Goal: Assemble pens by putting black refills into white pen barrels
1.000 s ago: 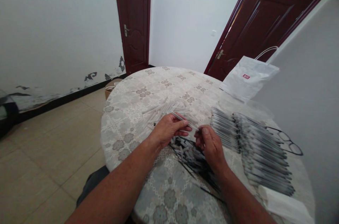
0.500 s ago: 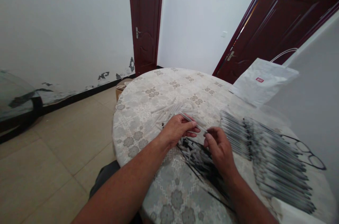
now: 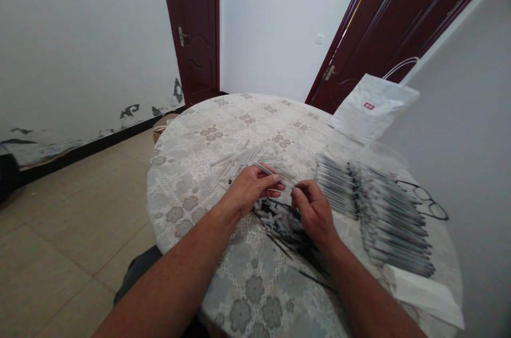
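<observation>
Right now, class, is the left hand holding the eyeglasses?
No, the left hand holds a thin pale stick, while the eyeglasses lie on the table.

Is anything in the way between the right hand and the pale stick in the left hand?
Nothing visible: the right hand is at, or nearly at, one end of the pale stick in the left hand; the dark-and-white heap lies below.

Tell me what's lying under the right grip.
Part of a jumbled heap of black and white pieces shows left of the right grip, on the patterned tablecloth, and seems to continue beneath the grip. Whatever lies directly under it is covered.
</observation>
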The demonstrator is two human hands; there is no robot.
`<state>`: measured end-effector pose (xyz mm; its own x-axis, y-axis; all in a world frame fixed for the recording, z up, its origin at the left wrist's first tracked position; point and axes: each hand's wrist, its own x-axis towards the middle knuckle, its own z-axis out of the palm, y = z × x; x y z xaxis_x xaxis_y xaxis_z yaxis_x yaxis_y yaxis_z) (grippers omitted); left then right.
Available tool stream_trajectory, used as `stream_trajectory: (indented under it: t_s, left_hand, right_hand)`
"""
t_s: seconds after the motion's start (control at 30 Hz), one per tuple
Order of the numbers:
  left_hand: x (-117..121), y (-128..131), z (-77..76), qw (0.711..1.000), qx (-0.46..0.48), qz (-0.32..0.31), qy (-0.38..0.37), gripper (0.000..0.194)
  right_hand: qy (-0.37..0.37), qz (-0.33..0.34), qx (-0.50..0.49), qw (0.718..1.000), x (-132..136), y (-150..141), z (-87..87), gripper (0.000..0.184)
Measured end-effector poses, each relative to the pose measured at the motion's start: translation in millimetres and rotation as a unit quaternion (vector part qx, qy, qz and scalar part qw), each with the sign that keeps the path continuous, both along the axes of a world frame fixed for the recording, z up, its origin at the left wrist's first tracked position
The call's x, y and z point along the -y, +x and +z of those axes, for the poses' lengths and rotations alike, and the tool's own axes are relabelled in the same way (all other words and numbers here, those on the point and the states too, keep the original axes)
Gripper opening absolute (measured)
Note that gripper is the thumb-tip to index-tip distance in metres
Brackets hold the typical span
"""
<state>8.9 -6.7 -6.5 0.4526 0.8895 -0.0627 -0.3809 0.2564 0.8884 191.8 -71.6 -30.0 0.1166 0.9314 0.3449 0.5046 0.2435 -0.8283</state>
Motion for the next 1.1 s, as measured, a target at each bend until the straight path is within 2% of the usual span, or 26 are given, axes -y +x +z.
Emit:
stream_trajectory:
  t_s: [0.23,0.33,0.47,0.57,0.73,0.83,0.9,1.0,1.1]
  left_hand:
    - [0.5,0.5,1.0,1.0,-0.007,-0.006,0.001,0.024]
    - [0.2,0.8,0.6,1.0,-0.005,0.001,0.002,0.026]
    - [-1.9,2.4,-1.3,1.0,-0.004,0.01,-0.004,0.028]
    - [-4.0,4.9,-3.2,1.0,-0.002,0.017,-0.01,0.03]
    - [-6.5,9.3,-6.7,1.0,-0.015,0.021,0.004,0.031]
    - [-7.1,12.8,-7.3,1.0,-0.02,0.016,0.01,0.031]
    - [-7.7,16.1,-6.9,1.0,-0.019,0.024,0.007,0.031]
    - [-10.1,22.6,-5.8,0.999,-0.041,0.032,0.011,0.031]
    - [-15.0,28.8,-6.4,0.991,-0.116,0.01,0.062,0.029]
  right_hand:
    - [-0.04,0.008,-0.041,0.998,-2.0,-4.0,-4.4,0.045]
    - [-0.024,0.009,-0.057,0.998,-1.7,-0.4,-1.6,0.035]
    - [-0.015,0.01,-0.018,1.0,-2.2,4.7,3.3,0.023]
    - [-0.032,0.006,-0.028,0.999,-4.5,3.9,1.7,0.025]
    - [-0.065,0.017,-0.106,0.992,-10.6,-1.6,-8.2,0.031]
    - [-0.081,0.017,-0.13,0.988,-12.1,-1.0,-8.4,0.038]
    - [-0.076,0.014,-0.092,0.993,-11.4,2.9,-3.4,0.039]
    - [-0.012,-0.005,0.016,1.0,-10.4,13.4,7.6,0.025]
    - [0.04,0.016,0.116,0.992,-12.7,27.0,13.4,0.021]
